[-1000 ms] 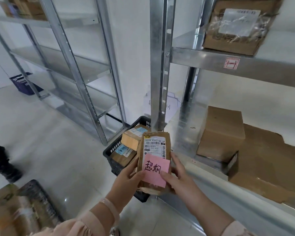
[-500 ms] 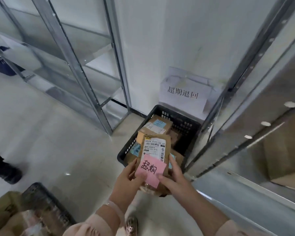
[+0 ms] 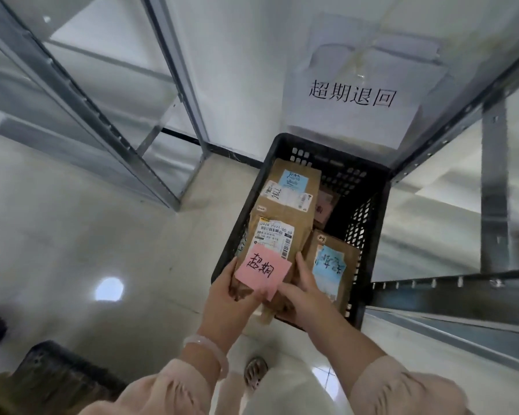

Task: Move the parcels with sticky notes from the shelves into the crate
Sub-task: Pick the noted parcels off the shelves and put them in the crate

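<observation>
Over the near end of a black crate, on the floor between two metal racks:

1. Held parcel. Brown paper, with a white barcode label on its upper face. A pink sticky note with black handwritten characters sits on its lower face. It hangs above the crate's near left corner, over the contents. Whether it touches them cannot be told.
2. Left hand. It grasps the held parcel's lower left edge, with the thumb on the front beside the pink sticky note. A pale bracelet is on the wrist.
3. Right hand. It grasps the lower right edge, with the thumb along the parcel's side and the fingers curled beneath.
4. Back parcel. Brown, lying inside the crate toward the far wall, with a blue note and a white label on top.
5. Right parcel. Brown, inside the crate near the right wall, with a blue note bearing handwriting.
6. Small item with a pinkish label. It lies deeper in the crate between the two parcels and is mostly hidden.
7. Paper sign. White with printed black characters, fixed to the wall just behind the crate.
8. Left rack and right rack. Grey metal, flanking the crate.
9. Second crate. Dark, at the lower left, well apart from the first.
</observation>
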`<action>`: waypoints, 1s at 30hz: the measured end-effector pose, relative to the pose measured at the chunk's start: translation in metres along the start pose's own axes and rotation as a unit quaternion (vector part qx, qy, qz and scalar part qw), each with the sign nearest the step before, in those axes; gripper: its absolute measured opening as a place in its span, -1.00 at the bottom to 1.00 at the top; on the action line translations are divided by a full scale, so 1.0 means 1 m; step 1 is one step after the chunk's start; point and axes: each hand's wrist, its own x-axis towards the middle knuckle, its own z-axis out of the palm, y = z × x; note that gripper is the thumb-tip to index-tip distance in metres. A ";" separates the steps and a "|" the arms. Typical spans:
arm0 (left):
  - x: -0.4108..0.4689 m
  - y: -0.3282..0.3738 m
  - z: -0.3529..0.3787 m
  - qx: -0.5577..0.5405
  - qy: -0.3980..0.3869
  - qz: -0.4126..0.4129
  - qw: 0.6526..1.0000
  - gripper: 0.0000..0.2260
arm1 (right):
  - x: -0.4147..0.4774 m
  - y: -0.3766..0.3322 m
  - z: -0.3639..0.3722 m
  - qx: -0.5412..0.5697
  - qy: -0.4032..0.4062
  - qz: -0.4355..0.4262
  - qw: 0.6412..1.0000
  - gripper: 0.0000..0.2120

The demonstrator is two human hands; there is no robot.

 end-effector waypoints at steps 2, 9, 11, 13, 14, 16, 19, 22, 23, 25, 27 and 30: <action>0.012 -0.003 0.002 0.010 -0.005 0.003 1.000 -0.47 | 0.016 0.002 0.002 0.006 0.004 0.009 1.000 -0.14; 0.046 -0.007 0.000 0.027 0.004 0.017 0.999 -0.29 | 0.047 -0.008 0.010 0.007 0.012 0.002 1.000 -0.06; 0.052 -0.008 -0.005 0.023 0.001 0.023 0.999 -0.29 | 0.049 -0.009 0.010 -0.014 0.009 -0.009 1.000 -0.16; 0.053 -0.006 -0.011 0.029 -0.004 0.022 0.999 -0.28 | 0.048 -0.011 0.010 -0.035 0.003 -0.019 0.999 -0.23; 0.053 -0.004 -0.012 0.036 -0.006 0.021 0.999 -0.25 | 0.045 -0.014 0.010 -0.046 0.000 -0.023 0.999 -0.23; 0.050 0.000 -0.013 0.062 -0.005 0.020 0.998 -0.17 | 0.035 -0.020 0.010 -0.080 -0.001 -0.034 0.996 -0.20; 0.043 0.005 -0.010 0.118 0.002 0.019 0.993 -0.17 | 0.014 -0.025 0.006 -0.159 0.004 -0.063 0.985 -0.15; 0.033 0.013 -0.006 0.197 -0.012 0.027 0.980 -0.21 | -0.010 -0.028 -0.002 -0.226 0.008 -0.098 0.969 -0.20; 0.029 0.017 -0.005 0.222 -0.011 0.035 0.974 -0.22 | -0.020 -0.030 -0.007 -0.251 0.006 -0.108 0.962 -0.23; 0.017 0.026 -0.002 0.272 0.008 0.049 0.961 -0.24 | -0.042 -0.032 -0.018 -0.310 0.007 -0.130 0.942 -0.26; -0.002 0.037 0.003 0.312 0.037 0.065 0.947 -0.22 | -0.068 -0.035 -0.031 -0.355 0.019 -0.161 0.921 -0.26; -0.039 0.058 0.017 0.366 0.074 0.141 0.917 -0.21 | -0.113 -0.037 -0.055 -0.395 0.053 -0.197 0.896 -0.26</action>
